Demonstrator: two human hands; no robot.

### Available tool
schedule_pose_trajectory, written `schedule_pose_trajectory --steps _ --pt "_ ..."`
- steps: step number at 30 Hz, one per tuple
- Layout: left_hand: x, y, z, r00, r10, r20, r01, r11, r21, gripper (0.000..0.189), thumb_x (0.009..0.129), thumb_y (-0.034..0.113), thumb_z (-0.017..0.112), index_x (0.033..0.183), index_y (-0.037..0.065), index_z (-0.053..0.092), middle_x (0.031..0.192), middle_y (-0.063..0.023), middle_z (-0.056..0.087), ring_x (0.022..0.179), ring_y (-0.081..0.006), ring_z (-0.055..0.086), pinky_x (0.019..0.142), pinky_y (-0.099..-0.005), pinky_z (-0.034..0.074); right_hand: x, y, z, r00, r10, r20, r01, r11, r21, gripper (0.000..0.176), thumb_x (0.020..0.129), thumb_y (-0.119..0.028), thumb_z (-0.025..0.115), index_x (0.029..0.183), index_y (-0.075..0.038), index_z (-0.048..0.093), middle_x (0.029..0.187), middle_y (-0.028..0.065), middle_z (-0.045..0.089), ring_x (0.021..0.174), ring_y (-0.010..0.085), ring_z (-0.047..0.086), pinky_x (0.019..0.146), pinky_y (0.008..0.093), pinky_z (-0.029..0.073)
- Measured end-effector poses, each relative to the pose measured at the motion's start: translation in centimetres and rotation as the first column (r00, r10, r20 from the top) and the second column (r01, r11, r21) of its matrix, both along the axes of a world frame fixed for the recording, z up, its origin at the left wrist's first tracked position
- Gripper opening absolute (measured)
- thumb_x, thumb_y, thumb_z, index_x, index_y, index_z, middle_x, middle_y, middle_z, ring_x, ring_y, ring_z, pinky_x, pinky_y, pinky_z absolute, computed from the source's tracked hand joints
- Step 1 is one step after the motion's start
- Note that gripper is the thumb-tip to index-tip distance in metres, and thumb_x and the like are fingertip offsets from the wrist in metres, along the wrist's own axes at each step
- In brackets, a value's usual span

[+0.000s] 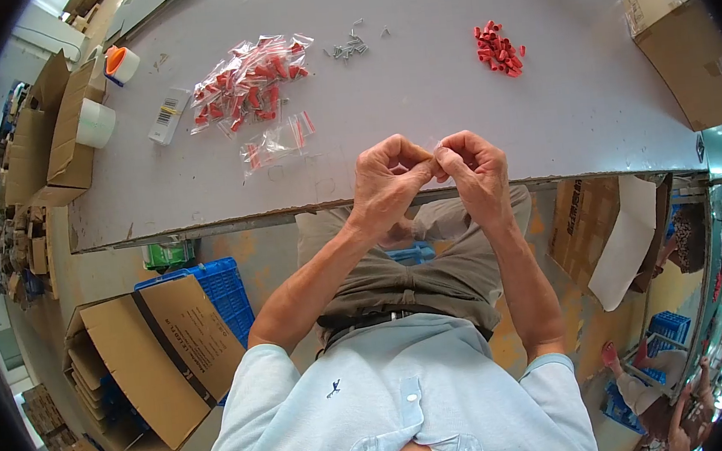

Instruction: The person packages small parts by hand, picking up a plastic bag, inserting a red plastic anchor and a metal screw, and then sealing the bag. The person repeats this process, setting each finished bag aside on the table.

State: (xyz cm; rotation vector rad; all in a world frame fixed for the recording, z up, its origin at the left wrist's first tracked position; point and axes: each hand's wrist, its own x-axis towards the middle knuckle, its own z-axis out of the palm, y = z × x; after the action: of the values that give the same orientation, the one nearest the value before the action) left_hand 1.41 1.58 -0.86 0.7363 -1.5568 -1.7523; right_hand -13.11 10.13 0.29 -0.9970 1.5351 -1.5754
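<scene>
Near the table's front edge, my left hand [391, 180] and my right hand [474, 173] meet, fingers pinched together. A bit of clear plastic shows between the fingertips; the rest of it is hidden. Beyond them to the left lies a heap of clear bags with red pieces [250, 85]. Closer in are several flat clear bags with red stripes [278, 142]. Small metal pieces [351, 48] are scattered at the back middle. A pile of loose red pieces [498, 50] lies to the right, beyond my right hand.
A roll of tape [96, 123] and a small white box [168, 116] are at the table's left. A cardboard box [684, 42] stands at the right. Below are an open carton [170, 354] and a blue crate [221, 293]. Other people are partly visible at lower right.
</scene>
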Motion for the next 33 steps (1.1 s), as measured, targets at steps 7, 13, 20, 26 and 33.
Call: schedule_pose_trajectory --steps 7,13,20,26,33 --pt "-0.4 0.3 -1.1 0.974 0.067 -0.216 -0.01 0.967 0.255 0.006 0.092 0.001 0.076 0.093 0.004 0.071 0.084 -0.0022 0.071 0.075 -0.0056 0.062 0.065 -0.0207 0.05 0.4 -0.3 0.2 0.952 -0.082 -0.293 0.076 0.997 -0.032 0.006 0.093 -0.003 0.062 0.093 0.002 0.065 0.08 0.0055 0.067 0.069 0.0098 0.064 0.062 0.0282 0.054" --pt "-1.3 0.6 -1.1 0.961 0.262 -0.092 -0.271 0.957 -0.105 0.005 0.096 0.002 0.072 0.097 0.003 0.067 0.085 0.0 0.068 0.077 -0.0053 0.062 0.069 -0.0216 0.052 1.5 -0.7 0.4 0.776 -0.212 -0.594 0.124 0.975 -0.186 0.006 0.086 0.0 0.066 0.09 0.0 0.063 0.08 0.0097 0.064 0.065 0.0188 0.064 0.062 0.0334 0.053" --pt "-0.9 0.1 -0.5 0.975 0.212 0.063 -0.196 0.96 -0.201 0.003 0.099 0.003 0.068 0.101 0.001 0.067 0.088 -0.0033 0.072 0.079 -0.0077 0.068 0.067 -0.0241 0.056 1.8 -1.2 -0.2 0.689 -0.222 -0.69 0.091 0.971 -0.221 0.01 0.083 0.0 0.068 0.09 -0.002 0.063 0.08 0.0091 0.063 0.066 0.0205 0.063 0.061 0.0353 0.052" --pt "-0.6 -1.3 -0.2 0.988 0.134 -0.078 -0.137 0.99 -0.03 0.006 0.096 0.002 0.069 0.099 -0.004 0.07 0.081 -0.0076 0.073 0.077 -0.0096 0.07 0.066 -0.027 0.058 1.9 -2.0 0.0 0.708 -0.242 -0.664 0.124 0.967 -0.22 0.009 0.083 0.0 0.069 0.089 -0.002 0.063 0.078 0.0094 0.063 0.064 0.0202 0.062 0.06 0.0344 0.052" --pt "-1.0 -6.1 -0.6 0.99 0.141 0.027 -0.13 0.961 -0.245 0.006 0.094 0.0 0.072 0.1 -0.003 0.07 0.084 -0.0063 0.074 0.077 -0.0088 0.069 0.067 -0.0251 0.058 -1.4 -5.2 1.5 0.701 -0.168 -0.693 0.0 0.972 -0.236 0.004 0.09 -0.002 0.07 0.094 0.0 0.069 0.084 0.011 0.069 0.071 0.0192 0.067 0.065 0.0318 0.054"
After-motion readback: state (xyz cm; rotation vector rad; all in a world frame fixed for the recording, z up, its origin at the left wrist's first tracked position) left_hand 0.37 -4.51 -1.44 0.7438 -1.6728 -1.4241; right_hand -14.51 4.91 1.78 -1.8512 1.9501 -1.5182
